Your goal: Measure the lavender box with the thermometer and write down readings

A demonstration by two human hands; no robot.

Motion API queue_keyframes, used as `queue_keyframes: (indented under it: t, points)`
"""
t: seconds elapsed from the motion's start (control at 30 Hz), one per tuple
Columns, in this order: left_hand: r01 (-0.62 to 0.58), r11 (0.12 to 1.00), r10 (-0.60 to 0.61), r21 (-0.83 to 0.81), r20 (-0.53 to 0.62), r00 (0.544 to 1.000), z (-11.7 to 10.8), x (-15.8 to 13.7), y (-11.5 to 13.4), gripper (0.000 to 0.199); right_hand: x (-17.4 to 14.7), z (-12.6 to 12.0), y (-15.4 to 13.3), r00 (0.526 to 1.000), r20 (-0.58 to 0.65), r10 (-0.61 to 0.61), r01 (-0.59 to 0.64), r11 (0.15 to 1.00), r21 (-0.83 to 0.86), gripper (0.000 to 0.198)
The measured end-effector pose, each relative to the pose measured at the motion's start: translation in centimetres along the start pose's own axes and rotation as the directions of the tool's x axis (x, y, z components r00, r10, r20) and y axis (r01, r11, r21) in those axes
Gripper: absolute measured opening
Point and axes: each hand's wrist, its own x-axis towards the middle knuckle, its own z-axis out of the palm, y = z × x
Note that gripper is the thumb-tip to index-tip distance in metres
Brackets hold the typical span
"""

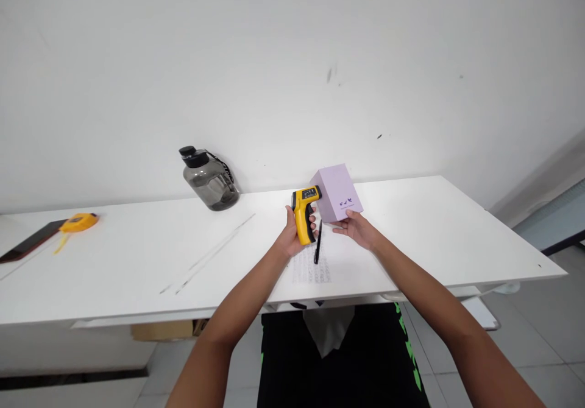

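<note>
My left hand [290, 235] is closed around the grip of a yellow and black infrared thermometer gun [302, 218], with its small display panel facing up. Beside it, my right hand [357, 229] grips the lower front edge of a lilac box [339, 190] with small dark marks on its face. The thermometer's right end meets or overlaps the box's left side; I cannot tell if they touch. Below and between the hands, a black pen [317, 246] lies on a sheet of paper [304, 269] covered in rows of writing.
A grey see-through water bottle [211, 182] with a black lid stands by the wall, left of my hands. Farther left on the white table [137, 256] lie a yellow tape measure [80, 222] and a dark flat tablet-like object [31, 242]. The table's right edge ends beyond my right arm.
</note>
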Motion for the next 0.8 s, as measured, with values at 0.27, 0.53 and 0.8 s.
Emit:
queue_keyframes:
  t: [0.27, 0.53, 0.8]
  points:
    - [-0.017, 1.0, 0.017, 0.006, -0.013, 1.0, 0.3, -0.2, -0.1, 0.077, 0.0, 0.0, 0.0, 1.0, -0.008, 0.002, -0.002, 1.0, 0.01, 0.044]
    - [-0.07, 0.994, 0.072, 0.081, -0.019, 0.997, 0.2, 0.0, -0.1, 0.077, 0.1, 0.1, 0.0, 0.998, -0.062, -0.006, 0.011, 0.997, 0.071, 0.044]
    - [-0.288, 0.616, 0.612, 0.733, -0.215, 0.761, -0.8, 0.0, 1.5, 0.049, 0.0, -0.1, -0.7, 0.971, -0.195, -0.135, 0.158, 0.981, 0.11, 0.05]
